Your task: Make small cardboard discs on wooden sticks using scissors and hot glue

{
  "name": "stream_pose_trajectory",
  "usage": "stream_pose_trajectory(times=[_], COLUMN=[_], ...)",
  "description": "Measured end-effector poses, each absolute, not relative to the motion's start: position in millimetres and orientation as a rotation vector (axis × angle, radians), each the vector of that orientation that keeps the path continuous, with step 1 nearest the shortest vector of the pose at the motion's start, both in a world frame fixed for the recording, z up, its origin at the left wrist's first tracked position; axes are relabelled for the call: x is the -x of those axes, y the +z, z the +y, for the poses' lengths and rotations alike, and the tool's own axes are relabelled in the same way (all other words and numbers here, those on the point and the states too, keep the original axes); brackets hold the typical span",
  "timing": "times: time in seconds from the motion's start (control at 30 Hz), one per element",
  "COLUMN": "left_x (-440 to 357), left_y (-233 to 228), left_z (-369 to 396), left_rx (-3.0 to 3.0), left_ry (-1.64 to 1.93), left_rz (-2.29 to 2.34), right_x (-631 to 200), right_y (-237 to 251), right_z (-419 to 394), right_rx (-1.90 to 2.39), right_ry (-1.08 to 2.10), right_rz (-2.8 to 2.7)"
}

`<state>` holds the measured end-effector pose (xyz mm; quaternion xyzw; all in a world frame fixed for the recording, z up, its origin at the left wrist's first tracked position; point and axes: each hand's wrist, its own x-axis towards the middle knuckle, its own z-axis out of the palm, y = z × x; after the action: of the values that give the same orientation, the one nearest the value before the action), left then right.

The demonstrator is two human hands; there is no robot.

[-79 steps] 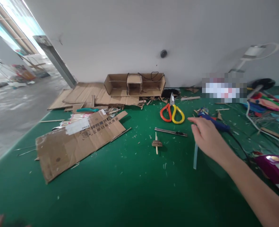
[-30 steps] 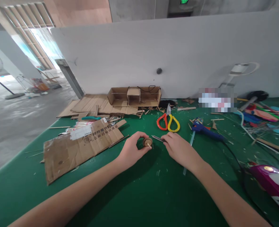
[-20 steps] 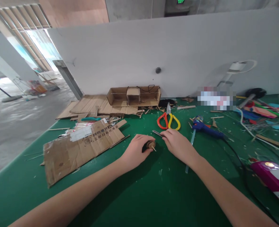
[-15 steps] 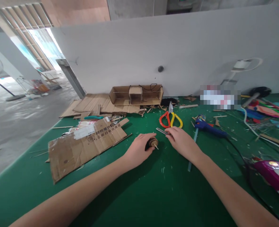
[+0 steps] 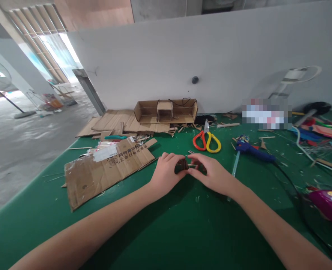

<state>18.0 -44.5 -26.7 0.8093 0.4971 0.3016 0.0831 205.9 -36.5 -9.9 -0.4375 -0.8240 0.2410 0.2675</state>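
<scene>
In the middle of the green table, my left hand (image 5: 167, 172) is closed around a small round brown piece (image 5: 184, 165), which looks like stacked cardboard discs. A thin pale stick (image 5: 193, 165) juts from it to the right. My right hand (image 5: 208, 168) curls in from the other side, thumb and fingertips at the disc edge around the stick. Just behind its fingers lies a slim metal tool (image 5: 191, 152), mostly hidden. Beyond sit scissors (image 5: 206, 140) with one red and one yellow handle.
A printed cardboard sheet (image 5: 106, 172) lies left, a divided cardboard box (image 5: 143, 112) stands at the back. A blue glue gun (image 5: 256, 152), its cord and a magenta device (image 5: 327, 204) are at right. A white panel (image 5: 154, 63) bounds the table's far side.
My right hand has left the slim metal tool and moved left to the round piece. My left hand has turned the piece so its stick points right. The view has shifted slightly.
</scene>
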Motion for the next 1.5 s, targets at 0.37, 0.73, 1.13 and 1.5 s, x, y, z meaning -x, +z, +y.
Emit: stream_pose_trajectory(times=[0.37,0.73,1.13,1.5], left_x=[-13.8,-6.7,-0.3,3.6], left_y=[-28.5,-26.9,-16.9,-14.5], left_z=[-39.4,-34.8,-28.9,-29.7], left_rx=[-2.293,-2.438,-2.519,-2.716], left_ry=[0.978,0.816,0.754,0.8], left_rz=[1.205,1.142,0.982,0.815], right_x=[-207.7,-205.6,-201.4,-206.0], right_y=[-23.8,-22.4,-20.7,-15.6], right_z=[-29.5,-29.6,-33.4,-34.9], right_rx=[1.138,1.039,1.046,1.149], right_ry=[1.015,1.198,1.006,0.932], right_rz=[-2.018,-2.006,-2.042,-2.04])
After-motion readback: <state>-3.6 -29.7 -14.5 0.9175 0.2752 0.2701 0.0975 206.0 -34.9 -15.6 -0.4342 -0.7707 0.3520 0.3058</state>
